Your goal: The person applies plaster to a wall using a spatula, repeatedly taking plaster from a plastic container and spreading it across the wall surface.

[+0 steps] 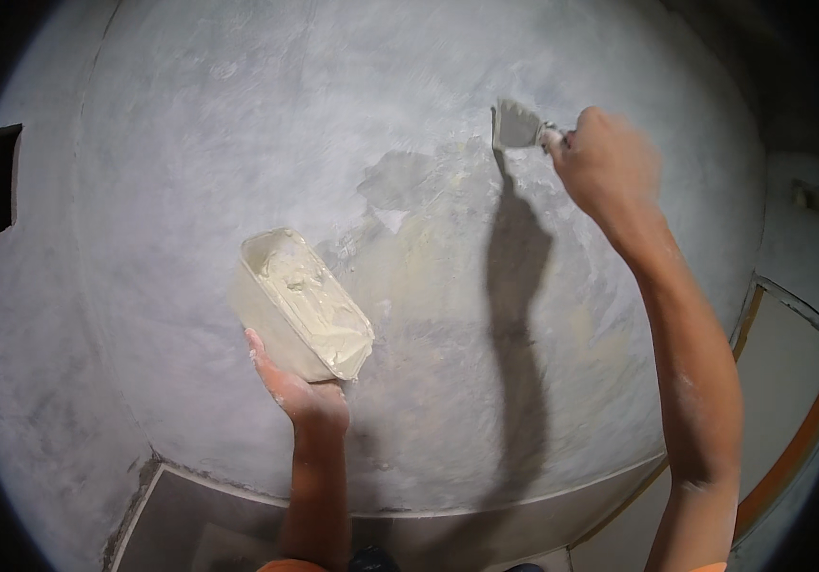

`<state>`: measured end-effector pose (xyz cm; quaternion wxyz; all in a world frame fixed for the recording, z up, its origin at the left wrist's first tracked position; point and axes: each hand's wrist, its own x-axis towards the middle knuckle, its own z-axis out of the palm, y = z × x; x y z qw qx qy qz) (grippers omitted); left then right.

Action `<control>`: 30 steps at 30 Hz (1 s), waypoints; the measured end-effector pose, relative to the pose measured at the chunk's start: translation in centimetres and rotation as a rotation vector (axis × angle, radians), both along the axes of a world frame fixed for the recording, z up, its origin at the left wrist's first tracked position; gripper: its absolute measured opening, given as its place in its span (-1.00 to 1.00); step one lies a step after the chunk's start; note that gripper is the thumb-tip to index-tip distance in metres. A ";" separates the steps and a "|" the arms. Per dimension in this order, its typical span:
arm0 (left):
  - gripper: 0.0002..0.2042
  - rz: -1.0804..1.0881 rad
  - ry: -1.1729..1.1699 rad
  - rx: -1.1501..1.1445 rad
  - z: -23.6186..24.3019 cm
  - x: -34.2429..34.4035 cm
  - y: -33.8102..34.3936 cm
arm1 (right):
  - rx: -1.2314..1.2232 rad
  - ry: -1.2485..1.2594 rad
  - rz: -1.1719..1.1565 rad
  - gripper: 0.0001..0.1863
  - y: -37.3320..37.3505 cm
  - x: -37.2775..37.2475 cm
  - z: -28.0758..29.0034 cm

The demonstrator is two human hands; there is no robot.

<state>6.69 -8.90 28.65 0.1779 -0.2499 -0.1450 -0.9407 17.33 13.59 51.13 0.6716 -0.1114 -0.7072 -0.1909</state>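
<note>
Right arm [700, 381] raised; right hand [610, 162] grips scraper [520, 126] at wall [209, 143]; left hand [303, 393] holds tub [276, 326] of paste [307, 291]; slackened grip could drop it.

The tub [272, 322] has filler [319, 307] inside, the left grip [303, 393] at its lower end, the putty knife [518, 126] in the right grip [610, 164] to its upper right, and the wall opening [4, 181] to its upper left.

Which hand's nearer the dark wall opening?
Left. Left hand, holding the tub, is right of and below the opening; right hand, gripping the scraper, is much farther right.
</note>
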 end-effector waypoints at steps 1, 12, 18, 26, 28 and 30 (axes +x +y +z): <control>-0.28 0.024 0.022 0.008 0.1 -0.2 0.4 | -0.010 -0.004 0.008 -0.46 0.8 -0.3 0.2; -0.31 0.293 -0.044 -0.030 -5.3 -2.0 -2.4 | -0.654 -0.457 1.022 -0.53 -6.4 -10.5 -8.2; -0.22 0.238 -0.323 0.075 -9.2 -1.8 -6.5 | -0.875 -0.258 1.151 -0.69 -9.7 -15.7 -20.7; -0.33 0.196 -0.322 0.025 -7.1 -0.7 -5.1 | -1.456 -0.402 1.247 -0.72 -8.8 -11.6 -34.3; -0.36 0.224 -0.341 -0.011 -7.1 -1.0 -5.5 | -1.395 -0.458 1.153 -0.65 -9.2 -11.2 -33.3; -0.38 0.247 -0.369 -0.078 -7.8 -1.3 -6.1 | -1.370 -0.490 1.173 -0.61 -10.2 -12.9 -31.2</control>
